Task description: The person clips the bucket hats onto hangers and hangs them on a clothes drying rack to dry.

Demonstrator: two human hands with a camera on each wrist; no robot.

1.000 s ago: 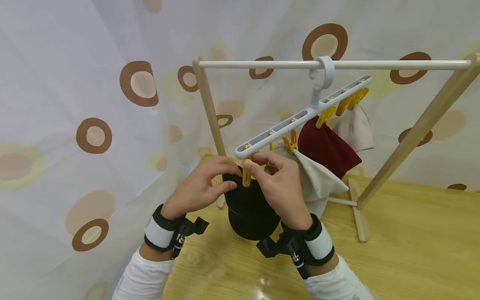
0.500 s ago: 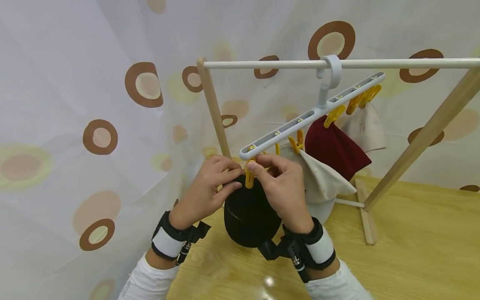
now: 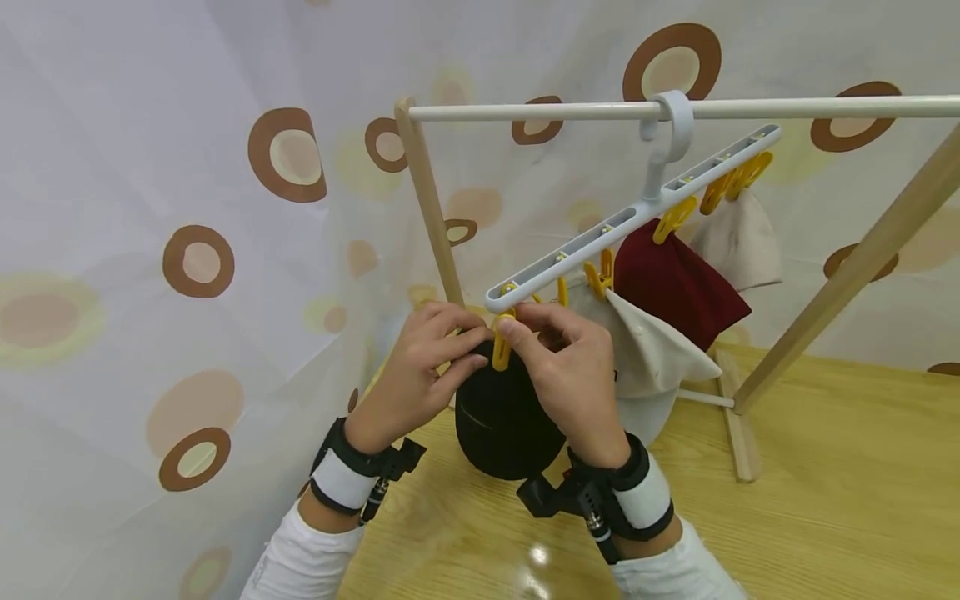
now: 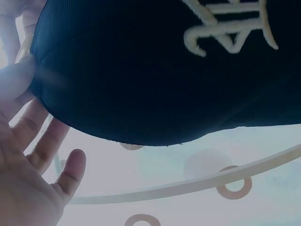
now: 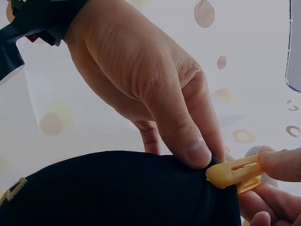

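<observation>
My left hand (image 3: pixel 420 367) pinches the edge of a black cap (image 3: pixel 510 425), close to the left end of a light grey clip hanger (image 3: pixel 570 258). The cap shows raised pale embroidery (image 4: pixel 235 26) in the left wrist view. Thumb and fingers of my right hand (image 3: pixel 573 375) pinch a yellow clip (image 3: pixel 501 353) hanging from that hanger end. Seen from the right wrist, the tip of the clip (image 5: pixel 230 174) lies over the cap's edge (image 5: pixel 207 197), right beside my left thumb (image 5: pixel 200 155).
The hanger hooks over a white rod (image 3: pixel 510 112) on a wooden-legged rack (image 3: pixel 427 192). To the right, a cream cap (image 3: pixel 652 342), a maroon cap (image 3: pixel 675 283) and a pale cap (image 3: pixel 742 237) hang from yellow clips. Below lies a wood-grain tabletop (image 3: pixel 840 500); a patterned curtain (image 3: pixel 285 275) stands behind.
My left hand has moved right and closer to the clip, with the black cap's edge brought up to it. My right hand keeps its pinch on the clip. The head view has shifted slightly.
</observation>
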